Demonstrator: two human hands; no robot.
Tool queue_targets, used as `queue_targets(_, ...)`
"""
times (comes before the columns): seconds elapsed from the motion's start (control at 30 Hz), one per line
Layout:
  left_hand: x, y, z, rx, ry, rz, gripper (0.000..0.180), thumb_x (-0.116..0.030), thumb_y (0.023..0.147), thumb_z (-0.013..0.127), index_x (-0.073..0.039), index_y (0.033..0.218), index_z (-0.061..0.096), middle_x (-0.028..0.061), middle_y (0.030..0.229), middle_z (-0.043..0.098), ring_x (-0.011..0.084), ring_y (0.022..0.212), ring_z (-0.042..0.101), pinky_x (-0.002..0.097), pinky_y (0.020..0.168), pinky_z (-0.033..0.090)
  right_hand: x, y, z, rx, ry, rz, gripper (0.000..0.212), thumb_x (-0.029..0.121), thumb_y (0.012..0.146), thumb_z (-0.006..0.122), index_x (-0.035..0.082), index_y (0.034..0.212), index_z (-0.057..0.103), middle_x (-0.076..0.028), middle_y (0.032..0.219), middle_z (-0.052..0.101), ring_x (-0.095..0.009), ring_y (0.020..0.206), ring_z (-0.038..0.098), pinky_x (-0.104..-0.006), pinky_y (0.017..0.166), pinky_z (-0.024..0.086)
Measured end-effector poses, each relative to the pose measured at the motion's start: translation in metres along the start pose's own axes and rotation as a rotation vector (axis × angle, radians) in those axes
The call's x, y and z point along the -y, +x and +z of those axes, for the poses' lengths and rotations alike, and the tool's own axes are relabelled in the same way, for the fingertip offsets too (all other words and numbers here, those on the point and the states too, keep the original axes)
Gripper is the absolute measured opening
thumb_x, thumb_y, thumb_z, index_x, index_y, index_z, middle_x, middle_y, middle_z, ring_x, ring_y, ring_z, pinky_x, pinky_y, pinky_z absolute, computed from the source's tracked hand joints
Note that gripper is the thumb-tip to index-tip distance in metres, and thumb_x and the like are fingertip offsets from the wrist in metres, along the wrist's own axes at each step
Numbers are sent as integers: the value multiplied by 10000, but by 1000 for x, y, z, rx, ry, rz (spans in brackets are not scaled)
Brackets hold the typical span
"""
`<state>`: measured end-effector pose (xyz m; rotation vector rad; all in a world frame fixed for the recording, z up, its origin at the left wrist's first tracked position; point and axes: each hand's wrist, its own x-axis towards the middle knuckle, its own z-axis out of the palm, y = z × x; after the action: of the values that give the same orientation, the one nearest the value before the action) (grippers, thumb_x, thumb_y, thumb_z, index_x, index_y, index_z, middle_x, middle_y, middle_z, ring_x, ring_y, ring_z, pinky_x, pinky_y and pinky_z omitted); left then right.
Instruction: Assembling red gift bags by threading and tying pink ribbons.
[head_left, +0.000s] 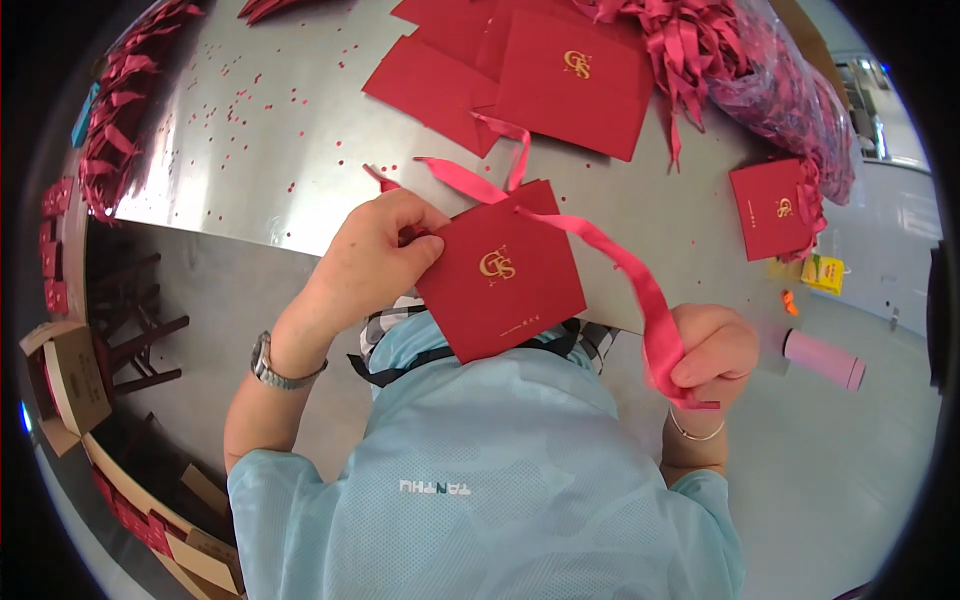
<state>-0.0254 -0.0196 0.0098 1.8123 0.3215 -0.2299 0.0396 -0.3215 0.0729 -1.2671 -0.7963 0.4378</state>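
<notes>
My left hand (375, 255) pinches the left edge of a flat red paper gift bag (505, 275) with a gold emblem. The bag lies tilted over the table's near edge, above my lap. From a hole near its top edge a pinkish-red ribbon (610, 250) runs out to the right. The ribbon's far end is gripped between thumb and fingers of my right hand (705, 350), held off to the right of the bag. A second stretch of ribbon (465, 180) loops loosely on the table behind the bag.
Flat red bags (575, 85) overlap at the table's back. A ribbon bundle (690, 45) sits beside clear plastic (790, 100); another bundle (120, 120) hangs at left. A red bag (770, 210) lies at right. Red paper dots dot the metal table (230, 190). Cardboard boxes (75, 380) stand left.
</notes>
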Motion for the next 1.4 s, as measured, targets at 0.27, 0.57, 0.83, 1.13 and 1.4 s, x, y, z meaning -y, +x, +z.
queue_targets(0.27,4,-1,-15,241,-251,-106,173,86,843,588,15,994,631,0,868,621,73,815,580,244,743,491,-23,37,53,2,-427,127,80,-22,884,599,26,944,622,-133,914,657,-239,787,644,-299,694,505)
queue_targets(0.57,17,-2,-23,204,-67,-5,130,38,804,648,44,932,629,76,806,635,135,741,599,288,691,510,-100,49,84,106,-694,68,206,42,836,689,2,1033,641,-126,832,636,-299,769,618,-384,679,510)
queue_targets(0.83,24,-5,-27,251,-175,86,93,18,797,656,39,887,643,57,773,618,123,718,579,276,678,493,-111,47,92,-10,-672,-2,104,11,824,673,29,876,585,-111,790,604,-307,742,591,-387,668,485)
queue_targets(1.13,33,-17,-22,240,-337,-71,137,44,799,633,32,935,620,22,801,596,96,734,543,253,669,466,-98,58,99,87,-764,-29,90,-4,830,687,14,893,625,-104,815,650,-247,692,618,-328,612,501)
queue_targets(1.4,24,-23,-28,268,-240,-73,158,97,811,590,38,953,626,54,1106,587,110,897,563,241,784,487,-104,60,106,84,-799,-89,115,-14,784,710,22,862,633,-94,779,652,-245,667,622,-337,587,499)
